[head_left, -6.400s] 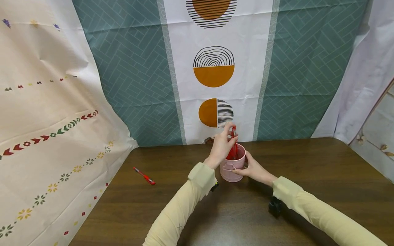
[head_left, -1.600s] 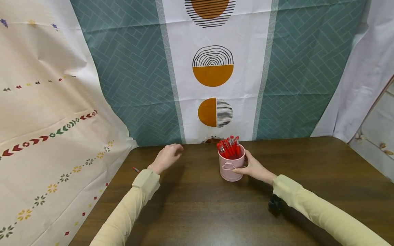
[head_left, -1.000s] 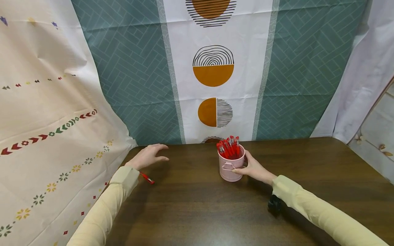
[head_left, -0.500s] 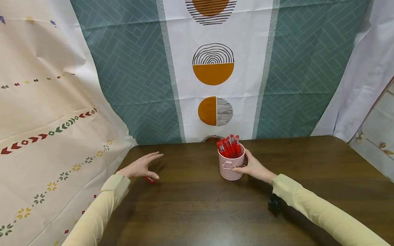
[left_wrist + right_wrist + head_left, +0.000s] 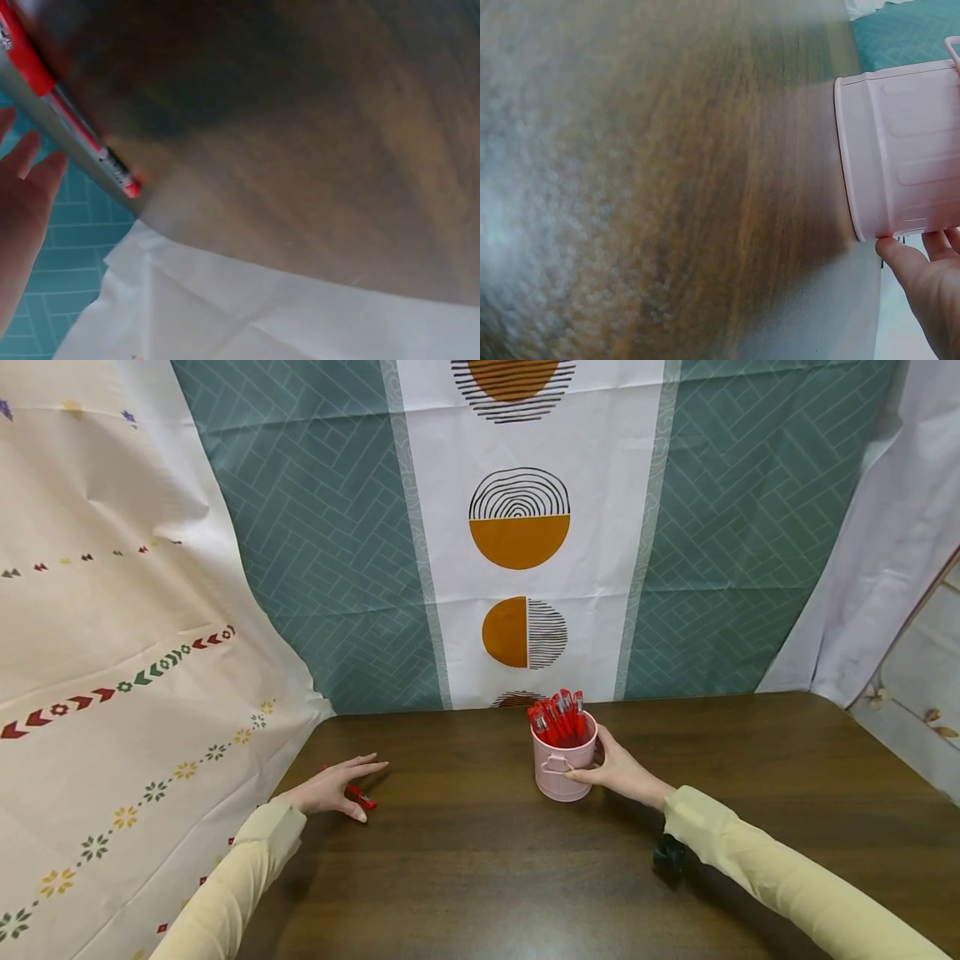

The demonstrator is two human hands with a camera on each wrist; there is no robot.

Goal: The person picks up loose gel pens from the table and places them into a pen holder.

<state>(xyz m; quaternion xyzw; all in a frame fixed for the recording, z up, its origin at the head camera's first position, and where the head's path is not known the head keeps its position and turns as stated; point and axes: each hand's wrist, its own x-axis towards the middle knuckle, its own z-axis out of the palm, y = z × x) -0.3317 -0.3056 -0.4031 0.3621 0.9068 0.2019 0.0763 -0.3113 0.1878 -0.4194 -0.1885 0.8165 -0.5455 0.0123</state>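
Observation:
At the table's left side my left hand [image 5: 330, 789] hovers just above a red pen [image 5: 362, 797], thumb and fingers spread apart with nothing held. The hand partly covers the pen in the head view. The left wrist view shows the pen's red cap and clear barrel [image 5: 75, 124], beside my fingertips [image 5: 45, 169]. My right hand [image 5: 626, 774] holds a small pink pail [image 5: 558, 782] by its right side, thumb at the front near the handle and fingers behind. The pail stands upright on the table. Several red pens [image 5: 557, 718] stick up out of it.
A dark brown wooden table [image 5: 480, 877] lies beneath everything. Behind it hangs a green and white patterned cloth [image 5: 330, 568]. A cream embroidered cloth [image 5: 150, 693] drapes along the left edge, and a whitish curtain [image 5: 847, 568] hangs at the right.
My left hand has let go of a pen in the pail, moved left across the table and lowered over the lone pen, its fingers spreading. My right hand has stayed on the pail.

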